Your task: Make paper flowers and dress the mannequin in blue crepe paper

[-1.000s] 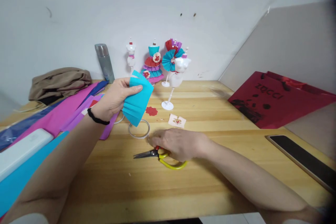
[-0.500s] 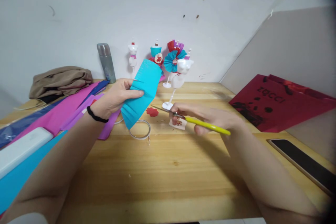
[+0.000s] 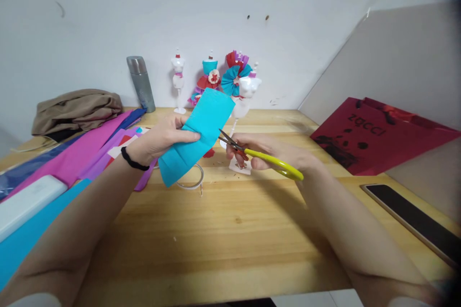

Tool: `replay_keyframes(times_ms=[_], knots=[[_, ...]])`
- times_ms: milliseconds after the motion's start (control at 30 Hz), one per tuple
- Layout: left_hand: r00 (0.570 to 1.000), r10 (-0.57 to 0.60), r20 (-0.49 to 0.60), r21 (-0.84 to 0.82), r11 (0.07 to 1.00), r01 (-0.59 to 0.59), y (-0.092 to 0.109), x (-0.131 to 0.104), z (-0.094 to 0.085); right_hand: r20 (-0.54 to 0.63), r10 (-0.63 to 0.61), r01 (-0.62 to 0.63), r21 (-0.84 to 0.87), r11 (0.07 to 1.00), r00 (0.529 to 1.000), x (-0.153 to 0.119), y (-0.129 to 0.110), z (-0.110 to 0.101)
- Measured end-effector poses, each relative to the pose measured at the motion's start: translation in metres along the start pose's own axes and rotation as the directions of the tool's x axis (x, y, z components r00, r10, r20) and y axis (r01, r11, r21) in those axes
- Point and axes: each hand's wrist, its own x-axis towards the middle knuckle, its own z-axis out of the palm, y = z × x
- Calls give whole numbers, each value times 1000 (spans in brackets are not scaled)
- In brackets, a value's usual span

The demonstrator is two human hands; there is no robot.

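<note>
Pinched between thumb and fingers of my left hand (image 3: 169, 135) is a turquoise strip of crepe paper (image 3: 201, 129), held up at a slant above the table. My right hand (image 3: 259, 148) grips yellow-handled scissors (image 3: 264, 156). Their blades are parted, with the tips at the right edge of the paper; whether they touch it I cannot tell. Behind the paper, a roll of tape (image 3: 196, 180) and a red paper cutout (image 3: 209, 153) are partly hidden. A white mini dress form (image 3: 248, 88) stands just beyond the scissors, its stand partly covered.
More dress forms (image 3: 178, 74) with paper outfits line the wall. At left lie coloured paper sheets (image 3: 104, 148), a white box-like object (image 3: 32, 204), a brown cloth (image 3: 77, 110) and a flask (image 3: 140, 84). To the right are a red paper bag (image 3: 374, 139) and a phone (image 3: 410, 220).
The scissors' blades have opened and come up to the paper's right edge. The paper has turned and shifted slightly right. The whole view has shifted a little.
</note>
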Motion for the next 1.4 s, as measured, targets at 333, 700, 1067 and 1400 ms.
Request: replay_keyframes(times_ms=[333, 700, 1067, 1400], knots=[[996, -39, 77, 25, 999, 37, -2, 0, -2, 3, -42, 42, 41, 998, 999, 4, 17, -1], [996, -44, 72, 38, 998, 42, 0, -1, 0, -56, 2, -2, -9, 1000, 998, 4, 15, 2], [999, -26, 20, 23, 999, 25, 5, 0, 4, -62, 18, -18, -15, 1000, 998, 4, 19, 0], [999, -42, -4, -10, 999, 42, 0, 1, 0, -55, 66, -61, 88, 994, 996, 5, 19, 2]])
